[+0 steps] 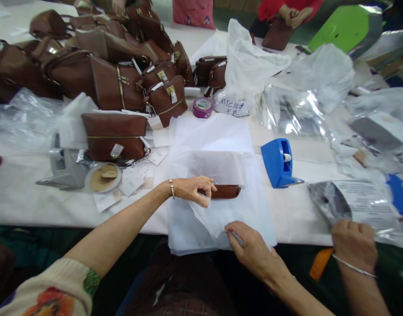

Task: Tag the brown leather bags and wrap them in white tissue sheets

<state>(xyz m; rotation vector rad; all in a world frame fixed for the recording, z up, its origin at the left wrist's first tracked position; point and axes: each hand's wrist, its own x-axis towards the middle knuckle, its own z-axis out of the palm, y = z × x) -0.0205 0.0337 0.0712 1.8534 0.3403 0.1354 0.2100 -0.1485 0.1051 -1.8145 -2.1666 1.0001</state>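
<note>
A small brown leather item (226, 191) lies on a stack of white tissue sheets (263, 210), its upper part under a fold of thin paper (217, 164). My left hand (194, 190) is at the item's left end, thumb and fingers curled together over the paper; what they pinch is too small to make out. Near the front edge of the stack, my right hand (247, 245) holds the lower edge of the top tissue sheet (209, 221) between thumb and fingers. That sheet is lifted and creased between the two hands.
Brown bags (115, 136) crowd the left and back. A grey tape dispenser (68, 169) and round dish (103, 177) stand left, a blue dispenser (277, 163) right. Purple tape (202, 107) lies behind the stack. Another person's hand (354, 245) grips a plastic bag (369, 206) at right.
</note>
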